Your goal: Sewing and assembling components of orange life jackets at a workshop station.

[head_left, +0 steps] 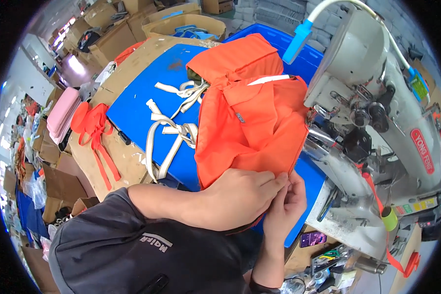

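A large orange sewn fabric piece (259, 127) lies bunched and folded over the blue work surface (152, 83). My left hand (237, 196) reaches across from the left, its fingers pinching the near edge of the fabric. Close against it, my right hand (286, 208) has curled fingers on the same edge, touching the left fingertips. Whatever lies between the fingertips is mostly hidden. Tied off-white straps (174, 132) hang from the fabric's left side. On the right, the fabric's edge sits beside the needle area of a grey sewing machine (348, 54).
Red webbing straps (95, 130) lie at the table's left, near a stack of pink pads (63, 112). A blue crate (304, 61) stands behind the fabric. At the lower right are a phone (312, 239) and a tool tray (330, 257). Red tape (377, 196) hangs beside the machine.
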Motion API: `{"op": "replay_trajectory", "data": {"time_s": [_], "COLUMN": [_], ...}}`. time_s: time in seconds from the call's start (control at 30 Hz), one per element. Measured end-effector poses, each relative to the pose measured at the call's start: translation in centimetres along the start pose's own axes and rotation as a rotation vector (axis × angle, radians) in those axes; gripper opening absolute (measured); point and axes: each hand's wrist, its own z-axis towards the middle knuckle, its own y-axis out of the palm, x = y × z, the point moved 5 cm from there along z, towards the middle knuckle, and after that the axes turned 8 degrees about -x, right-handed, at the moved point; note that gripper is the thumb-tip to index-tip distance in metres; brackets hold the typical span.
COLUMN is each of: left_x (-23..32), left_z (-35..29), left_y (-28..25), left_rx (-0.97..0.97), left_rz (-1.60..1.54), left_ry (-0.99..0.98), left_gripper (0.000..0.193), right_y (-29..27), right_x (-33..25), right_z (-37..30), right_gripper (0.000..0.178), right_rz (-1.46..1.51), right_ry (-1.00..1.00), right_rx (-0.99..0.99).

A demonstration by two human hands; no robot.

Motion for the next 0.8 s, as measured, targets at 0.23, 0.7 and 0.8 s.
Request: {"op": "replay_trajectory", "data": {"time_s": [0.23, 0.7, 0.8], "left_x": [0.0, -0.7, -1.0], "left_z": [0.7, 2.8, 3.1], "left_y": [0.6, 0.2, 0.3], "left_rx": [-0.059, -0.099, -0.107], "left_rz": [0.07, 0.006, 0.022], "left_ry": [0.049, 0.039, 0.041], "left_gripper": [0.039, 0.036, 0.035], "right_y": [-0.6, -0.8, -0.9], "right_x": [0.5, 1.0, 1.4], "right_z": [0.8, 3.2, 3.7], "right_gripper": [0.022, 0.02, 0.02], "right_rz": [0.016, 0.085, 0.049], "right_ry": [-0.044, -0.05, -0.056], "right_rx": [0.051, 0.05, 0.063]}}
